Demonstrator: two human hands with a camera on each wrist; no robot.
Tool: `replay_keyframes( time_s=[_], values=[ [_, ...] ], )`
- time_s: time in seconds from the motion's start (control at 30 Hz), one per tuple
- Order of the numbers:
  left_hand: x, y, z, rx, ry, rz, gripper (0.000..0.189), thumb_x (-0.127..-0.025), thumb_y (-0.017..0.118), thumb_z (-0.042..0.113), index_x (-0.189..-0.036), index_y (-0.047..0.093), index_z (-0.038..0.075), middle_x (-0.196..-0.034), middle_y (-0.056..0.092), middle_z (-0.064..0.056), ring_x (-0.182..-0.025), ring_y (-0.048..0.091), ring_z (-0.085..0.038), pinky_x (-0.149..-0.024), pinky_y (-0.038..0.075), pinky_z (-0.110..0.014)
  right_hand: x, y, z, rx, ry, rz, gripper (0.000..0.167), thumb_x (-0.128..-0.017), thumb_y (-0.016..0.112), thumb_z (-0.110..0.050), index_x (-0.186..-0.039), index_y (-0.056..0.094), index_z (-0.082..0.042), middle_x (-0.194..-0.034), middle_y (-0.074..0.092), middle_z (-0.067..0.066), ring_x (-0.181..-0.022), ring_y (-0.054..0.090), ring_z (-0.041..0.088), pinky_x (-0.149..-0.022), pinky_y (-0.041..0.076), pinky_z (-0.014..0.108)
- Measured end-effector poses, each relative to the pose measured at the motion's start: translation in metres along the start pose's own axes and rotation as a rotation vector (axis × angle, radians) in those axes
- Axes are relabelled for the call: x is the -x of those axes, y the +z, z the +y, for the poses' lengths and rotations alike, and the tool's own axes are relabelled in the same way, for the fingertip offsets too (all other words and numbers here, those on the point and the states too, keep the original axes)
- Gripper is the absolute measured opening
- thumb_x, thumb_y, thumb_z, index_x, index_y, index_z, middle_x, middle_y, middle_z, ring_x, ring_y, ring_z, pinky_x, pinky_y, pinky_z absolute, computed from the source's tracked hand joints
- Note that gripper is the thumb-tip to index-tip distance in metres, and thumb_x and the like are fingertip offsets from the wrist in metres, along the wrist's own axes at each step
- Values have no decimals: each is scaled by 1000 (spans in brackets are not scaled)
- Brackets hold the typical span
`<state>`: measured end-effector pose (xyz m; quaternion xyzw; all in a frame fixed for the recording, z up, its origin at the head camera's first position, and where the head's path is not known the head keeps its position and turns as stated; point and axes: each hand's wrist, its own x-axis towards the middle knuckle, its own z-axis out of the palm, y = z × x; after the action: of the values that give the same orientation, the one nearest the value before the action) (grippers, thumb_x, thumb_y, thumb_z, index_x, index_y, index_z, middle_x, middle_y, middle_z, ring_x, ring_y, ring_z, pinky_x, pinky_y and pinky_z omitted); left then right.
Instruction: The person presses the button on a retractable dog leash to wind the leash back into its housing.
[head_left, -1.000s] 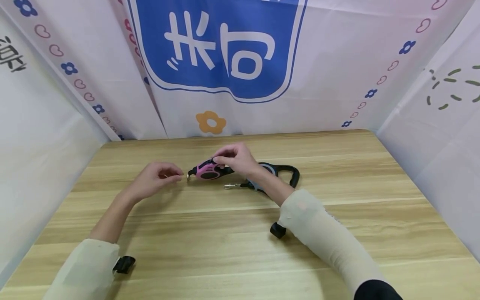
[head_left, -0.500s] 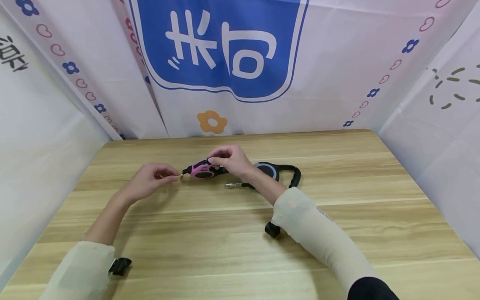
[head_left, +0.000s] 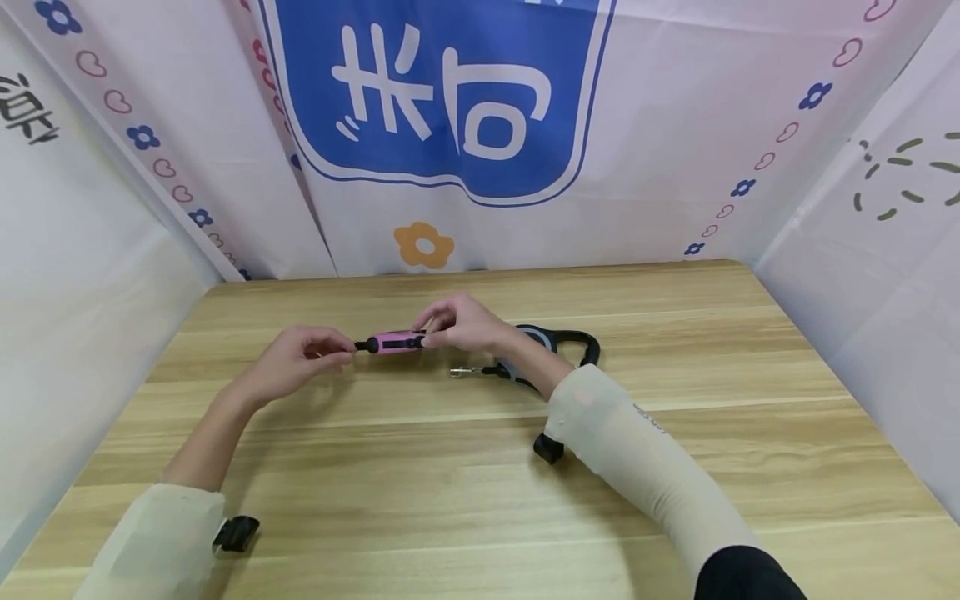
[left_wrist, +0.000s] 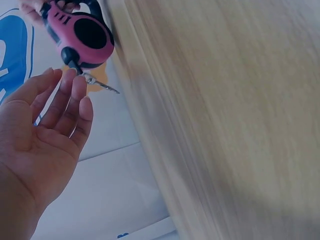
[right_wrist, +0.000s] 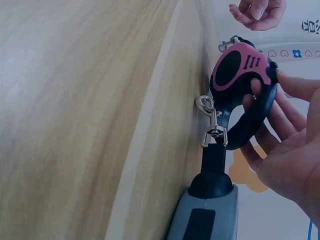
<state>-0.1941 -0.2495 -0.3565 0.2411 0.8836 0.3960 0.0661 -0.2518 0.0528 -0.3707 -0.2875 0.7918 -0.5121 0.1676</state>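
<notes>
My right hand (head_left: 465, 323) grips the black handle of a pink and black retractable dog leash (head_left: 393, 342), thumb near the button on its edge. In the head view that narrow edge faces up, its nose pointing left. A metal clip (left_wrist: 100, 82) hangs off the nose in the left wrist view. My left hand (head_left: 300, 362) has relaxed, slightly bent fingers, their tips right at the short strap by the nose; thumb and forefinger stand apart. Behind my right forearm lies a second retractable leash (right_wrist: 212, 220), grey-blue and black, partly hidden, its metal clip (right_wrist: 214, 117) pointing left.
Both leashes are toward the back of the wood-grain table (head_left: 420, 483). A white printed cloth (head_left: 660, 167) hangs behind it, with more cloth at both sides. Small black devices (head_left: 237, 533) sit at the wrists.
The pink leash has shifted a little left and been turned, from showing its round side to showing its narrow edge. My left hand has drifted slightly left. The grey-blue leash stays put.
</notes>
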Motion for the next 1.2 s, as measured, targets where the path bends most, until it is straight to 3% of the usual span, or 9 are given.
replay_keyframes(
  time_s=[0.2,0.63,1.03,1.2],
  values=[
    [3,-4,0,-6,-5,14,17,-102,65,7,-114,72,-4,-103,73,-17,-90,68,-15,-78,57,-25,-1,-1,0,150,-36,-127,32,-93,75,-3,-125,71,-1,-97,76,6,-92,68,16,-84,50,24],
    [7,-7,1,-4,0,26,16,-101,65,4,-113,72,-6,-103,72,-19,-89,67,-15,-76,57,-26,-10,13,-1,487,-126,-233,48,-87,77,-4,-134,65,-5,-98,74,4,-94,66,14,-85,50,24],
    [5,-6,0,6,8,16,18,-102,64,4,-115,71,-7,-101,72,-19,-87,68,-17,-75,56,-25,-11,17,-2,560,-102,-252,52,-86,79,-1,-134,63,-8,-96,69,2,-91,61,15,-83,49,26],
    [4,-5,0,5,2,13,18,-102,64,6,-114,71,-6,-100,71,-20,-88,67,-19,-76,55,-25,-11,18,0,581,-92,-257,58,-86,79,-2,-141,60,-7,-100,70,3,-95,63,15,-86,50,26]
  ],
)
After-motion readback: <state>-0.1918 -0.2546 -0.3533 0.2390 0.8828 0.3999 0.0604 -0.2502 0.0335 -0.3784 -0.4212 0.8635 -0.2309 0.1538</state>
